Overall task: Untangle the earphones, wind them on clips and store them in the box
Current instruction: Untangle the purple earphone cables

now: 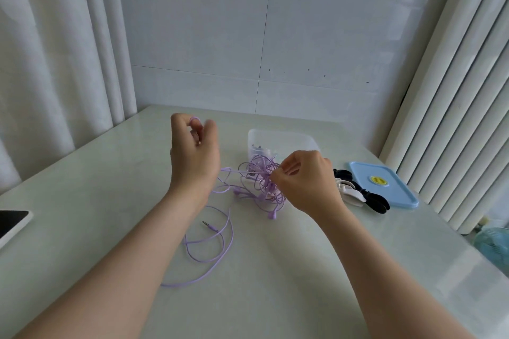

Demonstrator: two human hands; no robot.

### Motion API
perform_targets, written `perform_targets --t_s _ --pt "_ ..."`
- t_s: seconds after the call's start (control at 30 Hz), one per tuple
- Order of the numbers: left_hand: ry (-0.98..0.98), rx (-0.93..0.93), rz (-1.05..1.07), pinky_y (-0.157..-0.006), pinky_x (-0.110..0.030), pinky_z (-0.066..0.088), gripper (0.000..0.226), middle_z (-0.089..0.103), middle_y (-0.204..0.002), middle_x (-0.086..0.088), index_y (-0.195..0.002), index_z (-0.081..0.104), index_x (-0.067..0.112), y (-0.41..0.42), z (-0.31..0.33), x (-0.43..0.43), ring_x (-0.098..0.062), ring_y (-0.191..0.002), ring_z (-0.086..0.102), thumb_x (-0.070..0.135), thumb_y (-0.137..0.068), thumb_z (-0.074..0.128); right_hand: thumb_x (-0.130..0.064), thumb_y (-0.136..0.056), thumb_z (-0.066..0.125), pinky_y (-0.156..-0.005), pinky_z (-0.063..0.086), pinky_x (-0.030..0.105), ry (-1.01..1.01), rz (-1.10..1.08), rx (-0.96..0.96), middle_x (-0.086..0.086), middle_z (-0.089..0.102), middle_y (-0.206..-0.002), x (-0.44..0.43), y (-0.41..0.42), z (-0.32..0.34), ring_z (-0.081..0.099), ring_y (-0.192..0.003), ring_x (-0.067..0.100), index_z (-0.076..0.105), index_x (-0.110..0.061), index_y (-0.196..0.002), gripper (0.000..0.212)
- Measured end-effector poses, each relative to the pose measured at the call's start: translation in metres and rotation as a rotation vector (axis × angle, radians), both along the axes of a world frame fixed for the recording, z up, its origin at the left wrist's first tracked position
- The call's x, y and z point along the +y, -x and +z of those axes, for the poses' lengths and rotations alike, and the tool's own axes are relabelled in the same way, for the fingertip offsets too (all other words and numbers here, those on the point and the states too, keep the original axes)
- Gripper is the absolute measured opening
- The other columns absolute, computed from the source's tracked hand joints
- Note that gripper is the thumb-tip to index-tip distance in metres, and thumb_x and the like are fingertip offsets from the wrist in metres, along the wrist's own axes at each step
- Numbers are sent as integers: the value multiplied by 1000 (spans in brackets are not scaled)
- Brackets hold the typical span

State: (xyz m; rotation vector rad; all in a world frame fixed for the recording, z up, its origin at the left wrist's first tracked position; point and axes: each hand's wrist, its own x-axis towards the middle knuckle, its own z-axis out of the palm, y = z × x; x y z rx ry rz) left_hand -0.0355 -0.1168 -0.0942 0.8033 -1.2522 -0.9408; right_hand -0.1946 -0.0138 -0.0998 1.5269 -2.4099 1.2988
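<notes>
Hands working mid-desk. Left hand [194, 151] hovering raised, fingers curled, hooking purple cable loop over fingertip. Right hand [305, 184] pinching knotted bunch of earphones [261, 181] just above desk [275, 270].

Progress, my guess: early days, untangling only partly going.
- blue lid [385, 187] lying off near right edge
- clear box [281, 140] sitting open toward far edge behind tangle, holding something dark, can't tell what
- clips [352, 192] waiting unused between right hand and lid
- jack plug [208, 224] trailing free, toward near edge

Winding and boxing all remaining.

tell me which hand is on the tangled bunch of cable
The right hand pinches the purple tangle by the box; the left hand, raised higher, holds only a single loop.
</notes>
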Motion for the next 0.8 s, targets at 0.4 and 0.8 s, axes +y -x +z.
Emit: perform_targets --t_s 0.4,0.8 --pt "366 -836 156 -65 -34 42 37 65 -87 16 -99 43 28 -8 -16 5 -22 -82 61 52 -92 70 -23 -104 44 -77 50 40 132 -120 -156 2 69 -93 -6 12 -6 61 -99 32 53 -21 -106 10" --pt "332 -960 391 -63 -37 35 13 57 -78 -5 -98 49 16 -17 -19 -11 -35 -74 51 24 -96 58 -27 -115 25 -62 63 39 534 10 -973 15 72 -100 0 5 15 77 -66 33 42 -15 -110 21"
